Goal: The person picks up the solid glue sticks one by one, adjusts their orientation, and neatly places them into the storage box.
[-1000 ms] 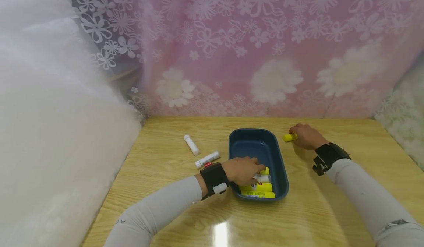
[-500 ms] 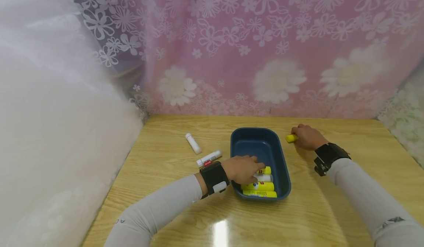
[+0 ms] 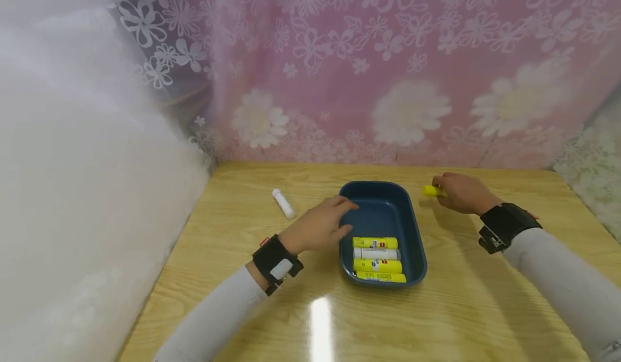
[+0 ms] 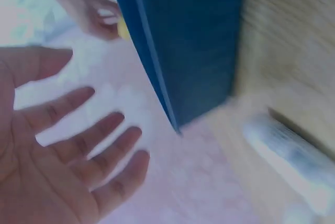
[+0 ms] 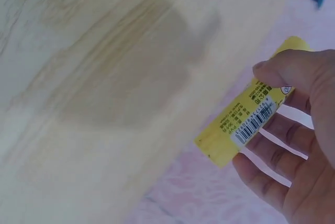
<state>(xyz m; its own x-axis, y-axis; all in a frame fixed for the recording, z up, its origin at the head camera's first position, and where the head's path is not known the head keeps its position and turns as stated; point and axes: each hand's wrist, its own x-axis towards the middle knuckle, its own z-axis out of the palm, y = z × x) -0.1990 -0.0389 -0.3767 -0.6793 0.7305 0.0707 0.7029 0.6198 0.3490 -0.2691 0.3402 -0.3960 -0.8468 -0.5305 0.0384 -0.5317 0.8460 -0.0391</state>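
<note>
My left hand point(image 3: 317, 224) hovers at the left rim of a dark blue tray point(image 3: 375, 217), fingers spread and holding nothing. In the left wrist view, a blurred white glue stick point(image 4: 288, 158) lies on the table beside the tray; the left hand hides it from the head view. To the right of the tray, my right hand point(image 3: 464, 193) grips a yellow glue stick point(image 5: 246, 114) between thumb and fingers, raised off the table. Inside the tray's near half, a white glue stick point(image 3: 375, 253) lies in a row with yellow ones point(image 3: 377, 266).
Another white glue stick point(image 3: 283, 204) lies on the wooden table point(image 3: 262, 319), left of the tray. A pink flowered curtain point(image 3: 339, 108) hangs along the table's back edge. White sheer fabric point(image 3: 97, 189) closes off the left side.
My left hand has drawn back from the glue sticks in the tray, moving left and up to its rim. The right hand has lifted the yellow glue stick and shifted slightly right.
</note>
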